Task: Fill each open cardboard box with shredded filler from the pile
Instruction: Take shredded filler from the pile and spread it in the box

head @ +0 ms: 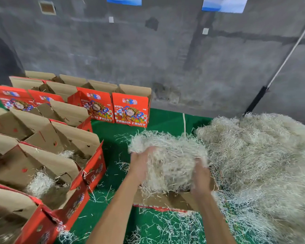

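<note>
One big pile of shredded filler (264,164) fills the right side, heaped on the green floor covering (165,118) against the grey wall (165,50). Pale straw-coloured strands, loose, no clear long axis.

Rows of open cardboard boxes (48,155) on the left, red printed outsides, brown flaps standing up, openings facing up. Rows run from near-left toward the back wall. Two near ones show some filler inside. Far box with "FRESH FRUIT" print (131,110) stands upright at the end of the back row, printed face toward the camera.

Box in front of the person (158,199): open, sits just left of the pile, touching its edge, brown flap toward the camera. Interior mostly hidden by the clump above it.

Clump of filler (169,161) held between both hands directly over that box, wider than tall, long axis roughly left-right. Strands hang down onto the box's top edge.

Left hand (139,166) presses the clump's left side, fingers spread wide, tips buried in the strands. Right hand (200,175) clamps the right side, fingers curled into the filler. Both motion-blurred, so exact finger spread is unclear.

Stray strands (165,228) scattered on the green covering near the forearms.

White pole (289,55) leans diagonally across the wall, upper right.
</note>
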Motion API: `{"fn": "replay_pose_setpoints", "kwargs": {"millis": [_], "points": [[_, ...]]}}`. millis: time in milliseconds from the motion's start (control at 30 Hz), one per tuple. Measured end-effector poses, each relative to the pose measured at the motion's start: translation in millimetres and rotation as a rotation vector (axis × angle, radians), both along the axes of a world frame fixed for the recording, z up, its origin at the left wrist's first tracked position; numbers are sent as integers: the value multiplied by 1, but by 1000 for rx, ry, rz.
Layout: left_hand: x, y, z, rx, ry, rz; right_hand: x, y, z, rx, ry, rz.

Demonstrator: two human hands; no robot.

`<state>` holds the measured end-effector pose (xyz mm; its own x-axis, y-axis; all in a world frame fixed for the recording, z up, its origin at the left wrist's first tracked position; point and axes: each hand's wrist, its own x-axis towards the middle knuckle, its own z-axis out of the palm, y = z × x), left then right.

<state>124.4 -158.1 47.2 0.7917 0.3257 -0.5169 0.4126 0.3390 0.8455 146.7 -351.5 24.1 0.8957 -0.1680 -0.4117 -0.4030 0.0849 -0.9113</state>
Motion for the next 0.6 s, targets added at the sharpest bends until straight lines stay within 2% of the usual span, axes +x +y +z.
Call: {"fn": "replay_pose_setpoints", "kwargs": {"millis": [67, 100, 200, 233, 300, 367, 433, 467, 533, 600], "points": [[-5, -21, -4, 21, -17, -130, -8, 17, -1, -42, 32, 172], [-5, -17, -6, 45, -48, -67, -8, 13, 0, -80, 37, 170], [-6, 28, -4, 64, -69, 247, 11, -35, -2, -102, -20, -64], [-7, 37, -2, 72, -48, 263, 16, -50, -1, -93, -55, -131], [-9, 34, 0, 52, -57, 186, 21, -54, 0, -125, -134, -115], [-14, 9, 7, 29, -38, -4, 11, -30, -2, -258, -137, 113], [-10, -12, 5, 13, -33, -116, -3, 0, -7, -195, -28, 410], [-7, -16, 3, 6, -52, -106, -9, 11, -11, -199, 15, 522], [2, -18, 7, -146, -116, -18, -15, 28, -19, -295, 4, 637], [6, -17, 15, -382, -186, 3, -16, 34, -26, -389, -20, 603]]}}
